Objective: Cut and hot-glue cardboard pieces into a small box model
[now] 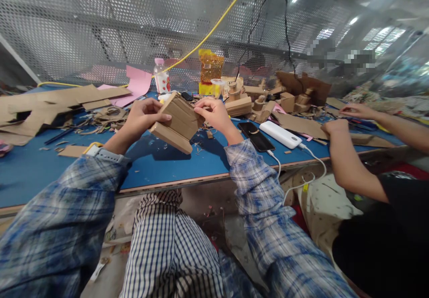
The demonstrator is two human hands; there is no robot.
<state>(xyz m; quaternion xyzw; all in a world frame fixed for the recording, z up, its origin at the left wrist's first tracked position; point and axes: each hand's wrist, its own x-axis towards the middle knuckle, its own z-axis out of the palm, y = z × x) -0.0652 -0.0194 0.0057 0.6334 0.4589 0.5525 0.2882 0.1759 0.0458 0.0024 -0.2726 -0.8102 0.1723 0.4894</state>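
Note:
Between my hands, tilted above the blue table, is a small cardboard piece (179, 121) with a flat panel and a thick folded strip along its lower edge. My left hand (145, 118) grips its left side, thumb on the face and fingers behind. At the upper right edge, my right hand (214, 115) pinches the cardboard between thumb and fingertips. Cardboard scraps (110, 115) litter the table behind my left hand. Just right of my right wrist lie a black phone (256, 136) and a white power bank (280, 134), each with a white cable.
The blue table (147, 173) ends close to my lap. Large cardboard sheets (77, 97) lie at left. Behind stand a bottle (162, 78), a yellow bag (210, 72) and cardboard pieces (237, 103). A co-worker's hands (338, 126) are at right; a yellow cable (214, 27) hangs across.

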